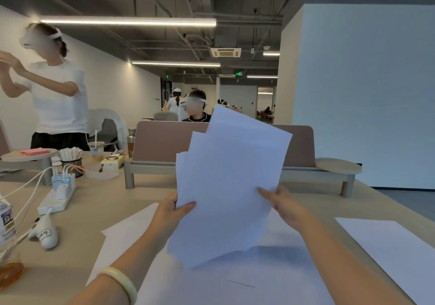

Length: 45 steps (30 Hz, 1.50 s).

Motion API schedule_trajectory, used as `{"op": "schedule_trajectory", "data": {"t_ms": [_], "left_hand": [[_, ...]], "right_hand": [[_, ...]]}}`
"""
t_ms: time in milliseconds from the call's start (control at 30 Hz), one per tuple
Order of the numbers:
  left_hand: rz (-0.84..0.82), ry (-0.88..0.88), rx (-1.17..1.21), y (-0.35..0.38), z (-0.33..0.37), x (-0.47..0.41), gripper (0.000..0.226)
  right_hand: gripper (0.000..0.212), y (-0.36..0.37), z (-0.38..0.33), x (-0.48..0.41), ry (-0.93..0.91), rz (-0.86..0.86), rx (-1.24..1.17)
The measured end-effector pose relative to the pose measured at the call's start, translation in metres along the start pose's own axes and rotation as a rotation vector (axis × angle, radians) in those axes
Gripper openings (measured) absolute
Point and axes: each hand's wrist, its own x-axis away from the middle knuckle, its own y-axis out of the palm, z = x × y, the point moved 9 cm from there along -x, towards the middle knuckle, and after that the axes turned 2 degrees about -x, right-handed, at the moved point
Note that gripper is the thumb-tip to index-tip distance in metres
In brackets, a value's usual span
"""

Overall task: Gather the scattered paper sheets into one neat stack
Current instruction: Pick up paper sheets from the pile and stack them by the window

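gathering was half done: uneven bundle (230,187) was pinched by left grip (173,211) and right grip (283,204), loose sheets (390,255) left on worktop (94,201).

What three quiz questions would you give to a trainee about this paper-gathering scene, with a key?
1. True or false: the raised bundle of sheets already has all its edges aligned.
2. Look at the left hand and the right hand. Which grips the bundle? A. left only. B. right only. C. both.
3. Fill the gap: a single sheet lies flat on the table, on the person's ____ side, apart from the bundle.

Key: 1. False, the sheets are fanned out. 2. C. 3. right.
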Motion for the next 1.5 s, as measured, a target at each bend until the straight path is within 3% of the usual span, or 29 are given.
{"op": "schedule_trajectory", "data": {"t_ms": [133,267,467,600,833,1000,1133,1333,1500], "left_hand": [[0.006,-0.003,-0.007,0.006,-0.001,-0.002,0.019],[0.062,-0.007,0.031,0.005,-0.002,-0.005,0.014],[0.072,0.036,0.031,0.006,0.008,-0.011,0.024],[0.116,0.041,0.021,0.000,-0.007,-0.005,0.041],[0.114,0.039,0.028,0.011,-0.004,-0.003,0.030],[0.095,0.027,0.056,0.012,-0.003,-0.011,0.039],[0.105,0.007,0.071,0.012,-0.018,-0.008,0.045],[0.121,-0.032,0.053,0.019,-0.017,-0.015,0.036],[0.096,-0.018,0.050,0.017,-0.023,-0.018,0.039]], "right_hand": [[0.042,0.023,0.007,0.001,-0.008,-0.006,-0.028],[0.025,0.022,0.005,0.007,-0.061,0.121,0.017],[0.043,0.020,-0.026,0.011,-0.151,0.155,0.090],[0.050,0.009,0.002,0.016,-0.068,0.185,0.128],[0.011,0.014,0.014,0.019,-0.021,0.216,0.142],[0.023,0.012,0.002,0.018,-0.055,0.230,0.107],[0.039,0.013,0.028,0.025,0.018,0.268,0.145],[0.020,0.017,0.026,0.025,0.013,0.351,0.161],[0.032,0.020,0.034,0.024,0.003,0.360,0.215]]}}
